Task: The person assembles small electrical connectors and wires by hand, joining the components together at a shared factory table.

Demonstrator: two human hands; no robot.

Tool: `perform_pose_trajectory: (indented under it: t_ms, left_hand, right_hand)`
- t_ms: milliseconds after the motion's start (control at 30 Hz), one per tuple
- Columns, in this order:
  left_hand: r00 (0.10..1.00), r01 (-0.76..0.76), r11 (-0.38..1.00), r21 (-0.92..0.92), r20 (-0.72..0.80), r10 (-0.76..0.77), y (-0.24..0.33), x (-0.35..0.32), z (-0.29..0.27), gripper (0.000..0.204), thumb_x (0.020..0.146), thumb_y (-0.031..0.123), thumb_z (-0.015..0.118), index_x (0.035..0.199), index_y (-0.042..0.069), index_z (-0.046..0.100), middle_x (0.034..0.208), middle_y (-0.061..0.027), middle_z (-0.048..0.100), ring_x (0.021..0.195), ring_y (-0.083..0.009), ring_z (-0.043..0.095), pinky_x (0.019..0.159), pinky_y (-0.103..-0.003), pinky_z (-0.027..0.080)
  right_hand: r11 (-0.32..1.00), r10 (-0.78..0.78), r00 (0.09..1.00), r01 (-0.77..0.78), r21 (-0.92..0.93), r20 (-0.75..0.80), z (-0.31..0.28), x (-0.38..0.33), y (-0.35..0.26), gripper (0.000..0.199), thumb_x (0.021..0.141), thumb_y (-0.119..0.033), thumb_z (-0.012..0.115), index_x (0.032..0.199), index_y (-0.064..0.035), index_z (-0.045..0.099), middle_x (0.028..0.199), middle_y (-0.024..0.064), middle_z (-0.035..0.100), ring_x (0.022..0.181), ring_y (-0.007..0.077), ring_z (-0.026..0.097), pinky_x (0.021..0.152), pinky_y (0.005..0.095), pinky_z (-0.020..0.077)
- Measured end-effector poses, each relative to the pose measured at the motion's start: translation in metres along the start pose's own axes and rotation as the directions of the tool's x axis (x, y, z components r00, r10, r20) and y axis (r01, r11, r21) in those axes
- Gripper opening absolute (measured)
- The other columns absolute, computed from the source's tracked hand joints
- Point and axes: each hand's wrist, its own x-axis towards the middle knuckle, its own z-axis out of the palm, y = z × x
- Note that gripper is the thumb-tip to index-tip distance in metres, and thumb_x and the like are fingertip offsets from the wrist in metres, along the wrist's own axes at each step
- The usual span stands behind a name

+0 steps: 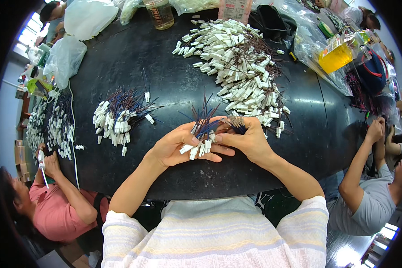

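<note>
My left hand (172,145) is closed around a small bunch of white plastic connectors (203,150) with blue and dark red wires, over the near part of the black table. My right hand (253,142) meets it there, thumb and fingers pinching at one connector on the bunch's right side. Tucked in my right fingers is a bundle of dark blue wires (237,124) with brownish ends. To the left lies a small pile of wired white connectors (114,118). Beyond my right hand spreads a much larger pile of wired connectors (241,67).
A drink bottle (159,13) and a black tray (271,18) stand at the far side, with plastic bags (66,60) at the far left. An orange-yellow bottle (335,53) is at right. A white cord (73,134) crosses the left side. People work on both sides.
</note>
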Motion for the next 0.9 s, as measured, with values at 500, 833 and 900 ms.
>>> perform_pose_trajectory:
  t_ms: [500,833,900]
  left_hand:
    - [0.429,0.269,-0.02,0.963,-0.101,0.897,0.092,-0.095,0.01,0.052,0.069,0.008,0.052,0.119,-0.005,0.045,0.086,-0.0117,0.061,0.059,-0.0175,0.056,0.055,-0.029,0.045]
    - [0.555,0.666,-0.599,0.445,0.24,0.796,0.078,-0.083,0.018,0.034,0.072,0.006,0.063,0.105,0.001,0.058,0.106,-0.0184,0.055,0.1,-0.0336,0.052,0.085,-0.039,0.041]
    - [0.656,0.276,-0.725,0.631,0.428,0.622,0.047,-0.033,0.033,0.021,0.069,-0.003,0.058,0.09,-0.001,0.059,0.097,-0.0153,0.056,0.09,-0.0321,0.055,0.079,-0.039,0.045]
  right_hand:
    - [0.932,-0.056,0.982,0.117,0.344,-0.182,-0.022,-0.012,-0.018,0.007,0.084,-0.01,0.049,0.082,-0.0036,0.047,0.055,0.0019,0.042,0.04,0.002,0.024,0.037,0.0187,0.0172]
    - [0.85,-0.092,0.942,0.242,0.467,-0.322,-0.046,-0.001,-0.035,0.004,0.081,-0.004,0.056,0.082,-0.0004,0.055,0.055,0.0008,0.045,0.04,0.0021,0.027,0.036,0.0182,0.0179]
    - [0.847,-0.11,0.942,0.256,0.466,-0.317,-0.049,-0.003,-0.034,0.004,0.081,-0.003,0.056,0.082,-0.0001,0.055,0.055,0.0011,0.045,0.04,0.0022,0.027,0.036,0.0183,0.018]
